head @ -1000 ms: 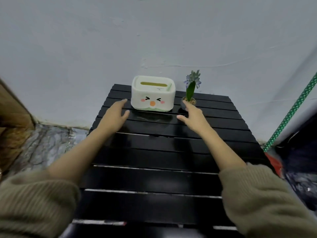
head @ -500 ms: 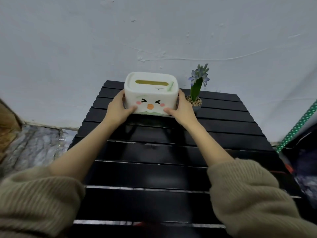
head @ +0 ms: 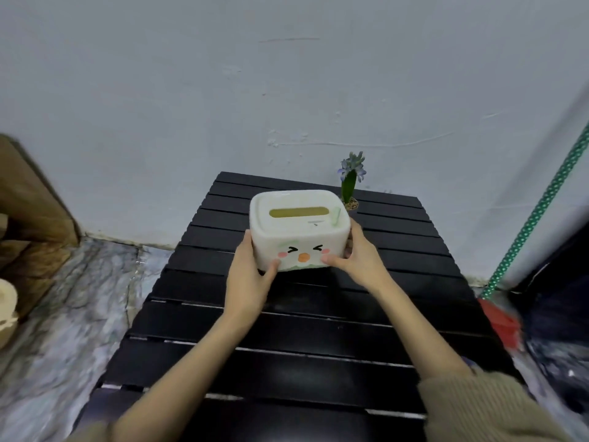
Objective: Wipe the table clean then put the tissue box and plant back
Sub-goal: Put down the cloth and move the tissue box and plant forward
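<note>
A white tissue box (head: 299,231) with a cartoon face and a gold slot on top is held above the black slatted table (head: 287,346). My left hand (head: 247,282) grips its left side and my right hand (head: 360,256) grips its right side. The box is lifted off the slats and sits nearer to me than the table's back edge. Behind it, at the back right of the table, stands a small potted plant (head: 350,183) with a blue flower and green leaf; the box hides part of its pot.
A pale wall runs right behind the table. A green dotted pole (head: 538,212) with a red base (head: 500,320) leans at the right. Wooden furniture (head: 28,218) and a cream object (head: 6,311) stand at the left on a marbled floor (head: 63,314).
Both hands reached in, closed on the tissue box's sides, and lifted it off the table toward me. The plant has stayed in place.
</note>
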Motion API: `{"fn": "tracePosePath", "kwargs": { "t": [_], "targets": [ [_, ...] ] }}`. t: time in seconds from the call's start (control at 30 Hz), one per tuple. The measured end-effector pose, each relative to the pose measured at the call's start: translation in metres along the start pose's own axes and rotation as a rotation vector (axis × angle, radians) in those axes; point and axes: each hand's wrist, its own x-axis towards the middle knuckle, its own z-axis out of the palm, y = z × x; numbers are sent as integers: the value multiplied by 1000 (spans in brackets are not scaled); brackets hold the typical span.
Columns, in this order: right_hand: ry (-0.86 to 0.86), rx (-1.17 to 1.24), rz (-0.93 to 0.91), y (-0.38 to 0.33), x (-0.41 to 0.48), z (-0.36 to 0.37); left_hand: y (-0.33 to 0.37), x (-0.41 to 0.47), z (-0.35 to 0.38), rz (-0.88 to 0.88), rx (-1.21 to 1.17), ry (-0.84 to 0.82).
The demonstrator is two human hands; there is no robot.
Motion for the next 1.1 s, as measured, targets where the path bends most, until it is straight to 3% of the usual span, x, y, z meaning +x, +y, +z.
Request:
{"fn": "tracePosePath", "kwargs": {
  "t": [0.33, 0.5, 0.67, 1.1],
  "targets": [
    [-43, 78, 68, 22, -37, 2, 2, -39, -5, -89, 18, -124],
    [-133, -47, 59, 33, -32, -18, -22, -39, -32, -111, 123, -207],
    [-21, -98, 149, 53, -17, -31, -42, -19, -48, -86, 314, -384],
    [199, -206, 147, 81, 102, -34, -61, -6, -34, 5, 492, -324]
  ]
}}
